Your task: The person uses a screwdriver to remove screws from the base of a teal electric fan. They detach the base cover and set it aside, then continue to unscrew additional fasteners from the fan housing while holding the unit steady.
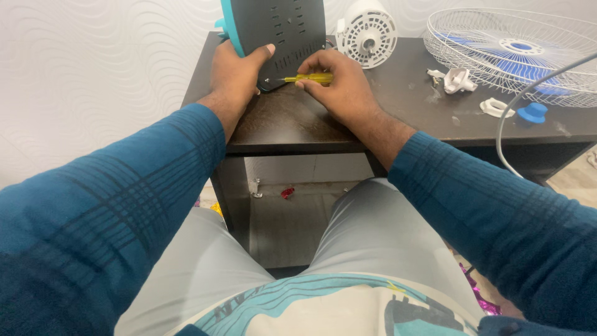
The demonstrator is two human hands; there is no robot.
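Screwdriver (309,78) in right hand (339,84) touches housing (280,28) gripped by left hand (235,73).

A dark grey fan housing (280,28) with a teal edge and rows of vent slots stands upright at the table's back edge. A yellow-handled screwdriver (311,78) lies level, its thin tip touching the housing's lower corner.
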